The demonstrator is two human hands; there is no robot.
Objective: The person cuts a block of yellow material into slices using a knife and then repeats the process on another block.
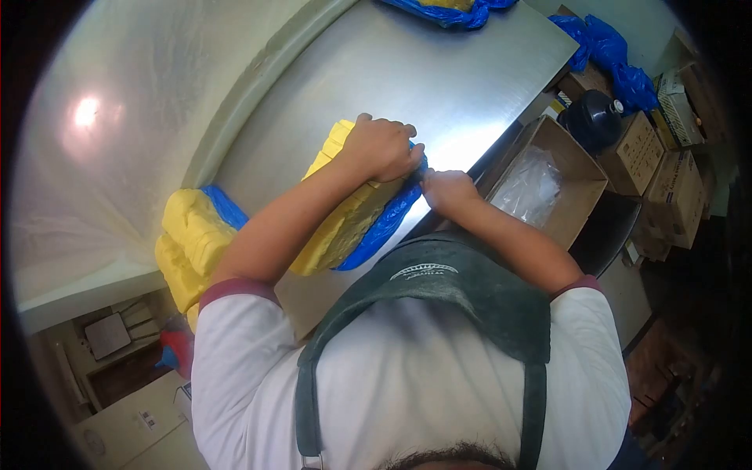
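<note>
A large yellow block (337, 223), soft-looking like butter or margarine and ridged along one edge, lies on the metal table with a blue plastic bag (384, 227) along its near right side. My left hand (384, 149) lies over the far end of the block, its fingers curled at the edge by the blue plastic. Close beside it, my right hand (448, 192) is closed in a pinch on the edge of the blue bag. Its fingertips are partly hidden.
More yellow blocks (192, 243) with blue plastic sit at the left. The metal table (329, 86) carries another blue bag (462, 16) at its far edge. To the right stand an open carton (580, 196) with clear plastic, a dark jug (591, 117) and stacked boxes (674, 196).
</note>
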